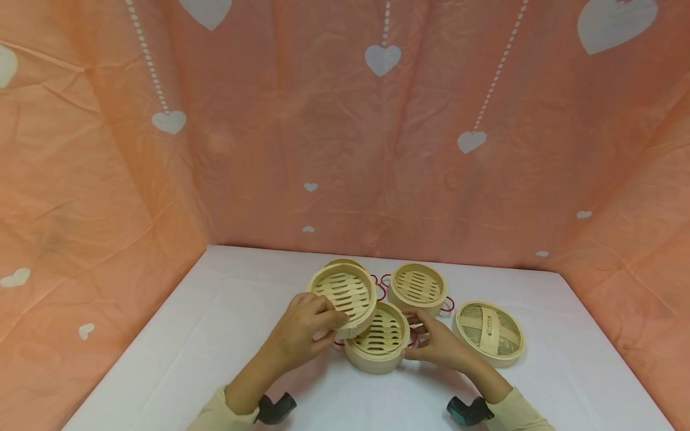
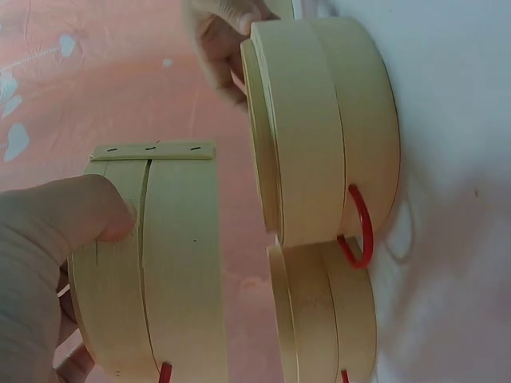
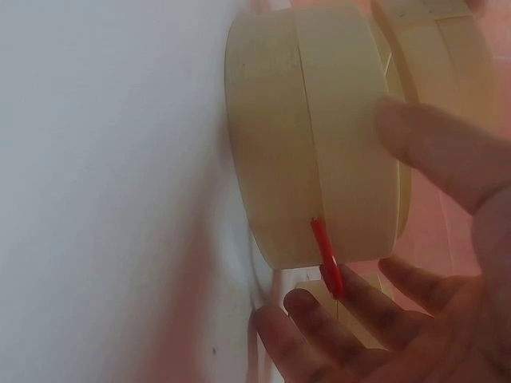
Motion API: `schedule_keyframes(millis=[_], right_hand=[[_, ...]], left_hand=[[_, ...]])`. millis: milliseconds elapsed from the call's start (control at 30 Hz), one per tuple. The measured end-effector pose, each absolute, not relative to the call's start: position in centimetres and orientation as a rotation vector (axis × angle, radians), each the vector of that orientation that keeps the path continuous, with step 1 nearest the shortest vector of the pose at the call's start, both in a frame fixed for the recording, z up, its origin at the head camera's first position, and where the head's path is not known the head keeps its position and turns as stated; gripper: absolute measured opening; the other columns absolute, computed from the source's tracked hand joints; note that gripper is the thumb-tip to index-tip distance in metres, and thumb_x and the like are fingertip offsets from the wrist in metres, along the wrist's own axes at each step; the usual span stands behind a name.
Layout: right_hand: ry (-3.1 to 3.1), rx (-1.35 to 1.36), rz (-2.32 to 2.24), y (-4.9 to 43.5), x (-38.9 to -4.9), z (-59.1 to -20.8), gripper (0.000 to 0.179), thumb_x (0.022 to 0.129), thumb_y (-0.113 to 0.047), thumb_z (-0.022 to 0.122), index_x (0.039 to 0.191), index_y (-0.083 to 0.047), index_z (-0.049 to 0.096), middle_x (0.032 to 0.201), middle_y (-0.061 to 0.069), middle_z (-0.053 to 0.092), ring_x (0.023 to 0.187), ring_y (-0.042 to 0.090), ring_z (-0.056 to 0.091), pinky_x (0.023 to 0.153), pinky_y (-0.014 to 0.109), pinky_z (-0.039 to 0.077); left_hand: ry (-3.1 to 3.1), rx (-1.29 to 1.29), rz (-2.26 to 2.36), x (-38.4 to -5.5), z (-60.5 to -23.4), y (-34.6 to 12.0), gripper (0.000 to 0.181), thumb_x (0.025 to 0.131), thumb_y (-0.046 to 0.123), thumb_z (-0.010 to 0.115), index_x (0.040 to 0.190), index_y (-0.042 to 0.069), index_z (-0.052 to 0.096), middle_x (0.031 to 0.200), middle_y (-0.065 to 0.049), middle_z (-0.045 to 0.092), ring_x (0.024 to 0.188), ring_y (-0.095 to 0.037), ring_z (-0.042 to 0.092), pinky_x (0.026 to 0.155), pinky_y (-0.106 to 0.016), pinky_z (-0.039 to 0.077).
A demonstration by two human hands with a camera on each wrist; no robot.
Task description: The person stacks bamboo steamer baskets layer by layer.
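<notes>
My left hand [image 1: 306, 328] holds a round bamboo steamer basket [image 1: 345, 292] by its near wall, thumb on the outside. In the left wrist view this raised basket [image 2: 180, 263] hangs apart from the others, tilted in the head view. Below and to its right, another steamer basket [image 1: 375, 358] rests on the table. My right hand [image 1: 439, 344] is at that basket's right side, thumb at the wall and fingers loosely spread round it. A red loop handle [image 3: 326, 251] lies close to those fingers in the right wrist view.
Behind the raised basket is a partly hidden steamer basket [image 1: 345, 261]. Another basket [image 1: 417, 286] with red loops stands at the back right. A woven bamboo lid [image 1: 489, 333] lies at the right on the white table [image 1: 226, 299]. Orange cloth [image 1: 345, 149] walls the back and sides.
</notes>
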State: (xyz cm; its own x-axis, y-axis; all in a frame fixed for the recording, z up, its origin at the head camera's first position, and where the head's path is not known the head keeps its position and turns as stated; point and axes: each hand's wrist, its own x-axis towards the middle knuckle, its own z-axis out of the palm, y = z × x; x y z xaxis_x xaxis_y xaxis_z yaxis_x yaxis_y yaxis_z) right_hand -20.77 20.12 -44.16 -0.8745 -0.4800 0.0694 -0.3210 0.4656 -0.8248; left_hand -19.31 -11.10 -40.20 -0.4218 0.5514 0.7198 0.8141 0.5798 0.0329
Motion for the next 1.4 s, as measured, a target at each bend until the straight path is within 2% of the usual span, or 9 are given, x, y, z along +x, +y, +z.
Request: schedule_keyframes(millis=[333, 800, 1000, 1400], right_hand=[[2.545, -0.659, -1.35, 20.1, -20.9, -44.4, 0.078, 0.074, -0.023, 0.082, 0.138, -0.005, 0.041, 0.125, 0.019, 0.055, 0.11, 0.034, 0.058, 0.077, 0.027, 0.054], [2.544, -0.672, -1.362, 20.1, -20.9, -44.6, 0.079, 0.074, -0.022, 0.082, 0.138, -0.003, 0.041, 0.123, 0.02, 0.055, 0.107, 0.033, 0.059, 0.077, 0.026, 0.054], [2.535, -0.681, -1.373, 20.2, -20.9, -44.6, 0.082, 0.075, -0.022, 0.082, 0.142, -0.003, 0.038, 0.124, 0.021, 0.055, 0.107, 0.033, 0.059, 0.076, 0.027, 0.054], [2.558, -0.693, -1.369, 20.3, -20.9, -44.6, 0.089, 0.074, -0.021, 0.082, 0.145, -0.001, 0.032, 0.128, 0.023, 0.054, 0.11, 0.036, 0.058, 0.077, 0.029, 0.054]], left_hand=[[-2.156, -1.105, -0.496, -18.9, -40.4, -10.1, 0.032, 0.064, 0.012, 0.078, 0.092, 0.024, 0.07, 0.086, 0.01, 0.058, 0.084, -0.01, 0.05, 0.084, -0.034, 0.041], [-2.138, -1.146, -0.501, -19.0, -40.7, -9.1, 0.032, 0.063, 0.01, 0.075, 0.091, 0.024, 0.071, 0.084, 0.01, 0.058, 0.083, -0.01, 0.05, 0.081, -0.032, 0.04], [-2.149, -1.164, -0.511, -19.0, -40.8, -8.6, 0.032, 0.064, 0.01, 0.075, 0.093, 0.024, 0.072, 0.084, 0.011, 0.058, 0.083, -0.01, 0.05, 0.083, -0.031, 0.039], [-2.131, -1.192, -0.503, -18.9, -41.1, -7.5, 0.033, 0.065, 0.012, 0.075, 0.094, 0.028, 0.071, 0.085, 0.012, 0.057, 0.081, -0.008, 0.049, 0.077, -0.027, 0.039]])
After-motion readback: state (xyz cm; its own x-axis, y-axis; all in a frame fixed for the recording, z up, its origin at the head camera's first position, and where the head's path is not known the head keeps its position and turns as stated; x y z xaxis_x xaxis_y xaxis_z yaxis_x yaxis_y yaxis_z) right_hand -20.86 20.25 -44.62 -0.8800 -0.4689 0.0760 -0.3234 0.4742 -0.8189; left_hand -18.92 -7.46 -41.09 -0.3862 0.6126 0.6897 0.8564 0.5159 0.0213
